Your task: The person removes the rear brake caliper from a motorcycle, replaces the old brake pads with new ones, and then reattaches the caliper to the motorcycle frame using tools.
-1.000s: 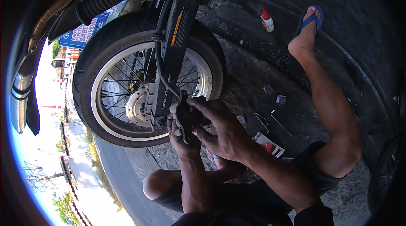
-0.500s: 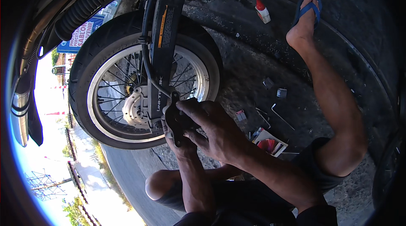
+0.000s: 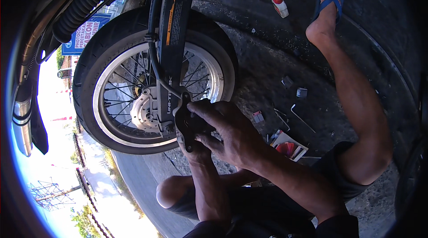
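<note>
A black brake caliper is held between my two hands, next to the motorcycle's spoked wheel. My left hand supports it from behind and below, its fingers mostly hidden by the caliper. From the right, my right hand grips the caliper, thumb and fingers bent against its side. A dark hose runs down the swingarm to the caliper's upper end. Behind the caliper, the silver brake disc sits at the wheel's hub.
On the dark ground to the right lie an L-shaped hex key, small metal pieces, and a card package with red on it. Farther off stands a white bottle with a red cap. My sandalled foot rests at upper right.
The whole view has shifted slightly. Both hands keep hold of the caliper, with little visible change in their grip.
</note>
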### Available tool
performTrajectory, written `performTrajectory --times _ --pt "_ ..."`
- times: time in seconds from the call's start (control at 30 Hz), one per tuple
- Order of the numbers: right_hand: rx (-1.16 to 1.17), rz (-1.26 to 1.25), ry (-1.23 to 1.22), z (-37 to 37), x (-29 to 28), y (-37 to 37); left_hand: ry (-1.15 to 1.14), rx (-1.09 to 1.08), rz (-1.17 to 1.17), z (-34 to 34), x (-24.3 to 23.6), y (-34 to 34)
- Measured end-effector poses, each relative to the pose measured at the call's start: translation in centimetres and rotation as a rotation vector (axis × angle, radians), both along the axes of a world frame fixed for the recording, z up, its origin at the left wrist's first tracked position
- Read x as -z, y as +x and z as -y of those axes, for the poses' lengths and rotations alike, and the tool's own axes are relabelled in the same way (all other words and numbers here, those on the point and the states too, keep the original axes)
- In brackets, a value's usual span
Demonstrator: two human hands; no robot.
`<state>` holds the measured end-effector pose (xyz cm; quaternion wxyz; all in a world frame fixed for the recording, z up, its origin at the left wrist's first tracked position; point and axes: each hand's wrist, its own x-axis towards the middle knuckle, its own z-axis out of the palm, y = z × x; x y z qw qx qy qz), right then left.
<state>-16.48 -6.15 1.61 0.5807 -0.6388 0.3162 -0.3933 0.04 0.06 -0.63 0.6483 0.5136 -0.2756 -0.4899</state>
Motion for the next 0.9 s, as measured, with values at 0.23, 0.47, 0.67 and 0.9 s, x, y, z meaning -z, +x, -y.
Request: performTrajectory --times 0.23,0.47,0.67,0.9 --pt "0.006 0.001 -0.042 -0.1 0.5 0.0 -0.096 -0.11 -0.032 0.1 0.9 -0.2" --pt "0.03 0.062 -0.063 -0.5 0.5 0.1 -0.01 -0.282 0.522 -0.4 0.2 0.4" --pt "-0.012 0.044 -0.044 0.0 1.1 0.1 -0.021 -0.349 0.172 -0.1 0.0 0.2" --pt "-0.024 0.027 -0.092 0.3 1.0 0.1 -0.034 -0.317 -0.015 -0.2 1.0 0.5"
